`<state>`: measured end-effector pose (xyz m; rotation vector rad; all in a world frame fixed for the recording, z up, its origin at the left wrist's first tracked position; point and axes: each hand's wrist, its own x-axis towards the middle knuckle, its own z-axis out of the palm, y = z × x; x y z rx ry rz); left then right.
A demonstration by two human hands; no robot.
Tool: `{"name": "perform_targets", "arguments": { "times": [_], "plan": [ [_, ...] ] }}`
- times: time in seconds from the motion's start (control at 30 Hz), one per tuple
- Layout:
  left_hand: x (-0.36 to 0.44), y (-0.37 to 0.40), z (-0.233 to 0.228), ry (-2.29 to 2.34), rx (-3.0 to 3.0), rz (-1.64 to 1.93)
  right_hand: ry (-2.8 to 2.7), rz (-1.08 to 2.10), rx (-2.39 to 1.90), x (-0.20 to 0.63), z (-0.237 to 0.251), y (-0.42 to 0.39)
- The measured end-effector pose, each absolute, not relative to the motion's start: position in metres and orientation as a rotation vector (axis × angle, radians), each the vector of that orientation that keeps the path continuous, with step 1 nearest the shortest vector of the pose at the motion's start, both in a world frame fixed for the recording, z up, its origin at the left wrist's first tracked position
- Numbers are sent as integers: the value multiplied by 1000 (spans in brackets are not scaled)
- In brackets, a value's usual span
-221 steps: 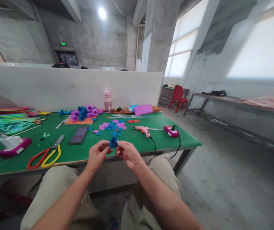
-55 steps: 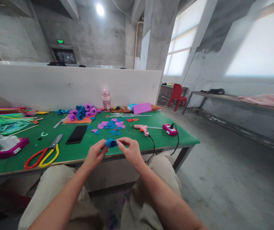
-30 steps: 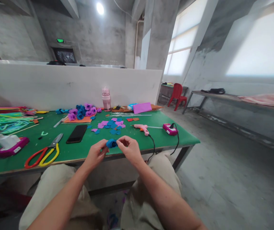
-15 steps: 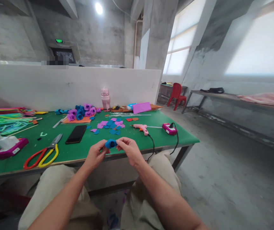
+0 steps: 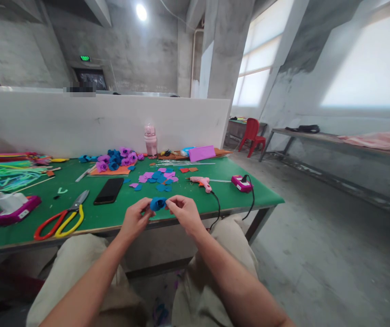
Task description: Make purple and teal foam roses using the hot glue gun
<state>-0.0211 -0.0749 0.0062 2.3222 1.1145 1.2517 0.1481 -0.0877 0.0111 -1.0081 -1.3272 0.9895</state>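
free: phone (image 5: 108,190) to hands (image 5: 134,219) | obstacles: scissors (image 5: 67,217) left, glue gun (image 5: 201,182) right

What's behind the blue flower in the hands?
Beyond the blue flower, pinched between left hand and right hand, are the green tabletop and scattered blue and purple paper pieces. The flower covers whatever lies directly behind it.

Since the earliest picture, the flower (image 5: 157,204) between the left hand (image 5: 136,219) and the right hand (image 5: 184,212) has tipped: its opening, upward then, now slants rightward. The right hand's curled lower fingers have gone from sight. The worktop (image 5: 229,197) sits slightly further left in view.
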Motion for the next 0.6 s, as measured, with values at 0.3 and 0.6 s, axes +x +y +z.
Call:
{"name": "perform_targets", "arguments": {
  "times": [0.3,0.6],
  "plan": [
    [-20,-74,5,1060,2103,1116,-1154,1294,-836,150,15,-88],
    [-18,-75,6,1066,2058,1145,-1184,1250,-866,150,16,-90]
  ]
}}
